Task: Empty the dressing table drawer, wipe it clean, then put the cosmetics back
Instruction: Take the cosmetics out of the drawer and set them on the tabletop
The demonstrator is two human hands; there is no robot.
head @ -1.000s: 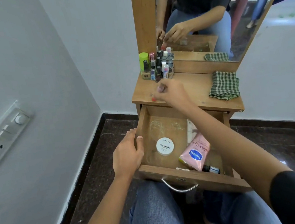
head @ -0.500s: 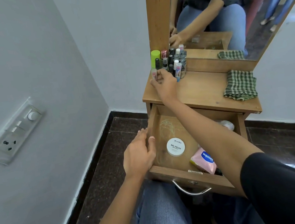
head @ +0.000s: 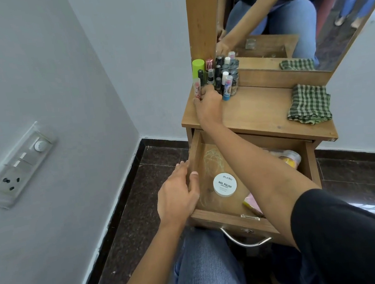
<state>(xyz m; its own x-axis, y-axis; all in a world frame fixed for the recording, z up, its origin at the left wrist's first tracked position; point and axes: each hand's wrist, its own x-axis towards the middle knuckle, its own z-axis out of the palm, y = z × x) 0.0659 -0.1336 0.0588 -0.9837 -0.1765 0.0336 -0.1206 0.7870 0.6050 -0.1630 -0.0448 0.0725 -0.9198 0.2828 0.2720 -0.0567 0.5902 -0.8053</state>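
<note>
While the left hand (head: 178, 194) grips the left wall of the open wooden drawer (head: 214, 218), the right hand (head: 208, 106) pinches a small pink-labelled clear tube (head: 197, 89), upright just left of the cluster of small cosmetic bottles (head: 224, 77) on the wooden tabletop (head: 260, 112). A round white nail-polish jar (head: 224, 184) lies in the drawer below that cluster.

Table top (head: 260, 114): bottle cluster (head: 223, 77) at 11 o'clock, before the mirror (head: 284, 14); small tube (head: 196, 88) at cluster's 9 o'clock; folded cloth (head: 309, 104) at 3 o'clock. Open drawer (head: 216, 218) at top's 6 o'clock holds round tub (head: 225, 184) centre-left, jar (head: 288, 157) at 2 o'clock.
</note>
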